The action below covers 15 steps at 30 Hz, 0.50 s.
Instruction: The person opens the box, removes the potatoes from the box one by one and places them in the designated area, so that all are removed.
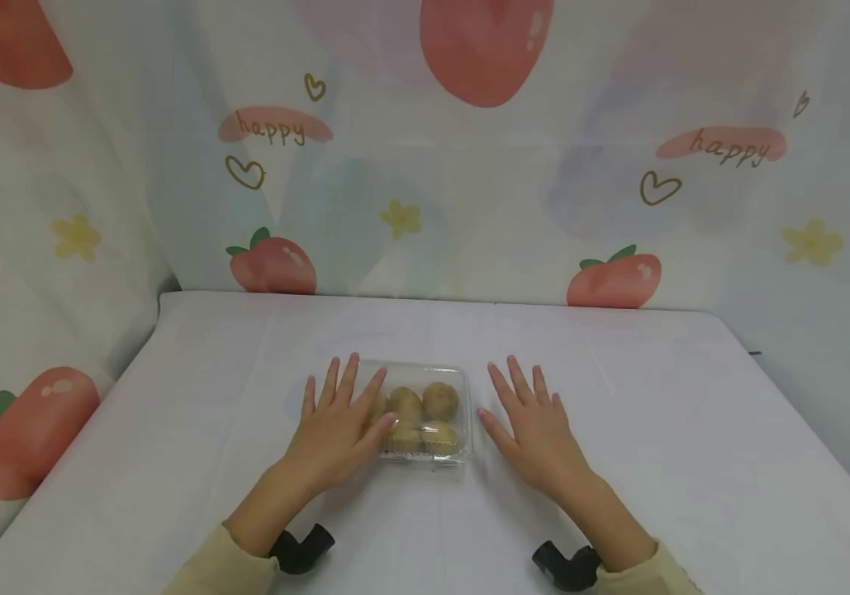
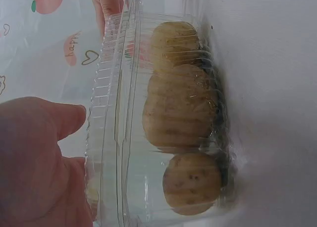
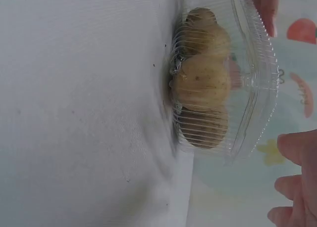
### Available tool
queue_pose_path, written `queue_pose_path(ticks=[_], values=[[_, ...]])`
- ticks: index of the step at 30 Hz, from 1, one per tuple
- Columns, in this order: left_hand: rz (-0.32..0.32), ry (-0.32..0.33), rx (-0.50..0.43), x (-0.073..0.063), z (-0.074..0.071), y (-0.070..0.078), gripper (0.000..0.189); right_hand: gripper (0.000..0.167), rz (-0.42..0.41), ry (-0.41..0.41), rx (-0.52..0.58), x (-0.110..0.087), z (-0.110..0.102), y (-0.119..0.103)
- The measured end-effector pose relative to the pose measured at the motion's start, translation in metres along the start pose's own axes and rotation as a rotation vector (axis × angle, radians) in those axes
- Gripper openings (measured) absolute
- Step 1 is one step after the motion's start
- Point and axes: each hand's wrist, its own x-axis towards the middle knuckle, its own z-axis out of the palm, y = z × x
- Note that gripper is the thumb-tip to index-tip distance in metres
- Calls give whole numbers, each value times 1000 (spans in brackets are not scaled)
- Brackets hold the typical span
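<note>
A clear plastic clamshell box (image 1: 465, 384) with several potatoes (image 1: 440, 402) in it lies on the table, its lid down. Over the left part of the box my left hand (image 1: 335, 434) is spread with straight fingers, hiding some potatoes; whether it touches the lid I cannot tell. To the right of the box, apart from it, my right hand (image 1: 539, 434) holds nothing, its fingers straight and spread. In the left wrist view the potatoes (image 2: 181, 108) show through the ribbed side wall. The right wrist view shows the box (image 3: 247, 88) and the right fingertips (image 3: 292, 145) with a gap between them.
A white cloth covers the table (image 1: 662, 413). Behind it hangs a curtain (image 1: 469, 165) printed with peaches, hearts and flowers. A black curved piece (image 1: 306, 549) sits under the left wrist, and a similar black piece (image 1: 566, 566) under the right.
</note>
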Motion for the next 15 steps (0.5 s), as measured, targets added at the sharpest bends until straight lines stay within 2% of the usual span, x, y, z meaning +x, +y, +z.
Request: queue_pose_path(ticks=[4, 8, 15], values=[[9, 26, -20, -3, 1, -5, 60, 59, -47, 46, 50, -1, 4, -2], [30, 75, -53, -5, 3, -9, 58, 55, -128, 108, 117, -1, 9, -4], [58, 164, -86, -7, 7, -16, 53, 49, -294, 287, 176, 3, 16, -10]])
